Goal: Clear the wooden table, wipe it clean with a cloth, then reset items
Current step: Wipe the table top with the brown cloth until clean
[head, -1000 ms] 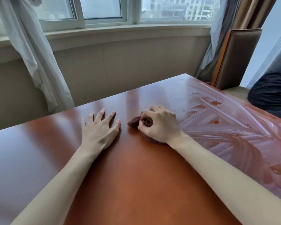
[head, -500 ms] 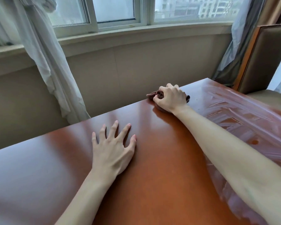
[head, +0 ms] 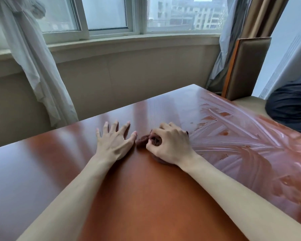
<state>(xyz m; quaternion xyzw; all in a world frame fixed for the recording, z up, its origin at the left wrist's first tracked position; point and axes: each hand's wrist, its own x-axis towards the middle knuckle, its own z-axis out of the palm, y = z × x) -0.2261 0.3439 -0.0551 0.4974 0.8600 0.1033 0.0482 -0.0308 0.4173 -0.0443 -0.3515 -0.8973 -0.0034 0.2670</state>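
- Reddish-brown wooden table (head: pixel 146 197), glossy top; bare and reflecting window light on its left and middle, streaked with pale wet smears across its right part.
- Cloth (head: pixel 144 140), dark brown, bunched into a wad; lies on the table top near the middle, at the left edge of the smears, mostly covered by the hand that grips it.
- Right hand (head: pixel 170 145): fingers and thumb curled tight round the cloth, knuckles up, pressing the wad onto the wood.
- Left hand (head: pixel 114 142): flat on the table, palm down, fingers spread and straight, holding nothing; its thumb tip lies just beside the cloth's left end.
- White sheer curtain (head: pixel 35 63), hanging at the left of the window (head: pixel 111 16).
- Padded chair back (head: pixel 247 66) with wooden edge, beyond the table's far right corner.
- Dark fabric item (head: pixel 292 103), at the right edge, beside the table; what it is cannot be told.
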